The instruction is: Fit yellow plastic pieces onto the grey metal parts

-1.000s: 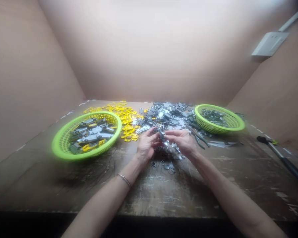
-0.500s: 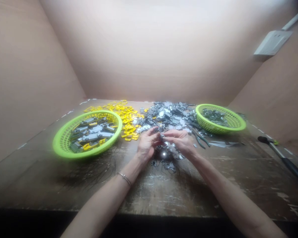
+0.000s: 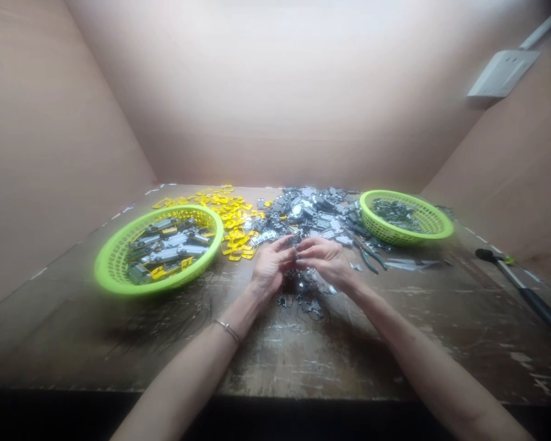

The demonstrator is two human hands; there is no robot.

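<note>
Now, left hand (image 3: 270, 267) and right hand (image 3: 327, 257) together, fingertips clamped on a small grey metal part (image 3: 296, 240), over loose grey pieces (image 3: 307, 297)

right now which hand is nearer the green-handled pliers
Right. The right hand is just beside the green-handled pliers, not touching them; the left hand is farther away, on the other side of the right hand.

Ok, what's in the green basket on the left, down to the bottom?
The lime-green plastic basket holds grey parts mixed with yellow pieces. They cover most of its floor, so whatever lies underneath can't be seen.
</note>
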